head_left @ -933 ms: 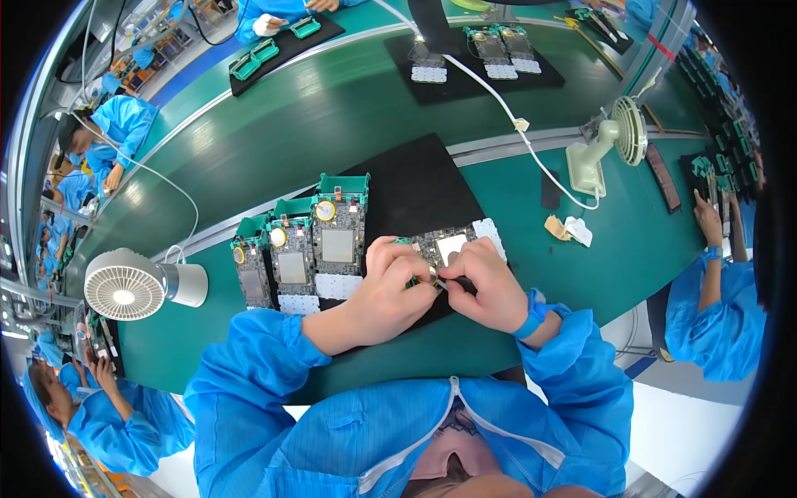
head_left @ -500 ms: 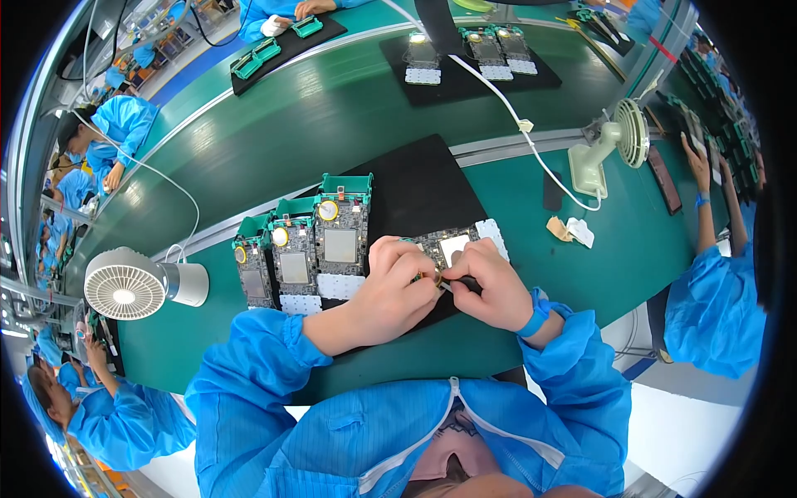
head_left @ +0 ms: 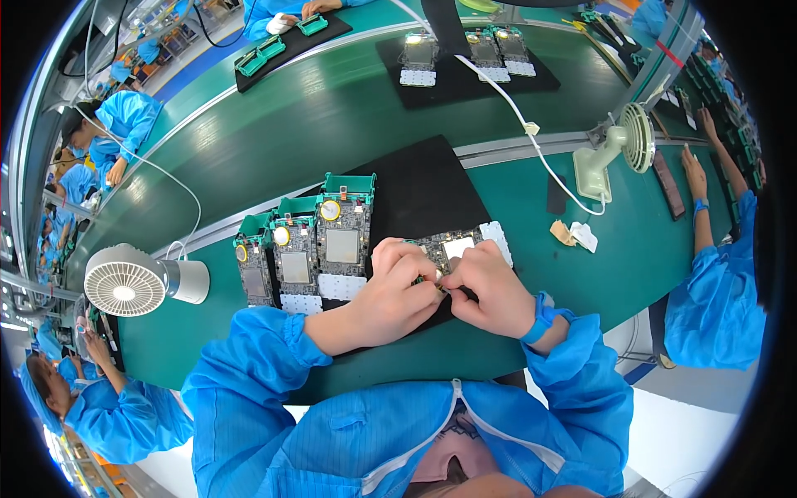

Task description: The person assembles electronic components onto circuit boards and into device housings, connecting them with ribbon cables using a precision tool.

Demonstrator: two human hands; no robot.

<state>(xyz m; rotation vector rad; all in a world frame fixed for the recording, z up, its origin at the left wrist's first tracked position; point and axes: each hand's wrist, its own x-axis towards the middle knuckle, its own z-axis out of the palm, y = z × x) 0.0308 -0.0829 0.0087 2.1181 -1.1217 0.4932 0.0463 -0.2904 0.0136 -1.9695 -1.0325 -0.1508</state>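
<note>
A circuit board (head_left: 459, 247) with a silvery square plate lies tilted on the black mat (head_left: 419, 195), a white dotted strip (head_left: 496, 241) at its far right end. My left hand (head_left: 392, 292) is closed around the board's left end, which its fingers mostly cover. Close beside it, my right hand (head_left: 496, 292) pinches a small dark-handled tool whose tip is hidden between the fingertips. Both hands nearly touch over the board's near edge. To their left stand three similar boards (head_left: 341, 246) with green plastic frames and round yellow-rimmed cells, side by side.
A white fan (head_left: 126, 282) stands at the left, a pale green fan (head_left: 618, 153) at the right with a white cable. Crumpled paper scraps (head_left: 584, 236) lie nearby. Beyond runs a green conveyor belt (head_left: 299, 104) carrying more boards on a mat. Co-workers in blue sit around.
My right fingers have shifted slightly and now cover more of the dark handle. The view has moved a little. The co-worker's hands at the right have moved apart.
</note>
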